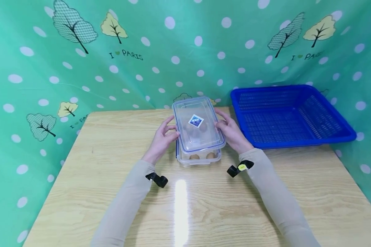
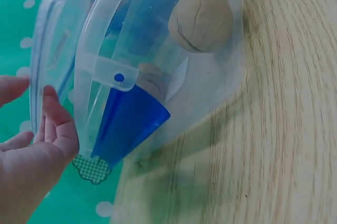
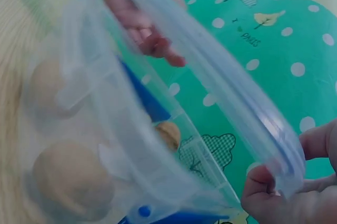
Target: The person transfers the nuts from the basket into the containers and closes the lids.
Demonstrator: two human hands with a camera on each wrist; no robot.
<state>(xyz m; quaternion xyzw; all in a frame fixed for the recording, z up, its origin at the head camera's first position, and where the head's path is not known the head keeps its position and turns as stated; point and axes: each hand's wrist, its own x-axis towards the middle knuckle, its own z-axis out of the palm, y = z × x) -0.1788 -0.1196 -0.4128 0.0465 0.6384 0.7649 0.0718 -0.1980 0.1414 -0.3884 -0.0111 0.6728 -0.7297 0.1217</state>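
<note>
A clear plastic lid (image 1: 187, 139) with a blue sealing strip and a diamond label is tilted above a clear food container (image 1: 201, 162). My left hand (image 1: 160, 140) pinches the lid's left edge between thumb and fingers. On the opposite edge, my right hand (image 1: 231, 133) grips the lid; the right wrist view shows its thumb and fingers curled round the lid's corner. Inside the container lie several round brown things, walnut-like, such as this seamed ball (image 2: 201, 22). A blue locking flap (image 2: 129, 124) hangs from the container's side.
To the right at the back, a blue plastic basket (image 1: 275, 141) stands on the wooden table (image 1: 117, 151). Behind the table hangs a green dotted cloth (image 1: 160, 61) with printed trees. Each wrist carries a small black camera.
</note>
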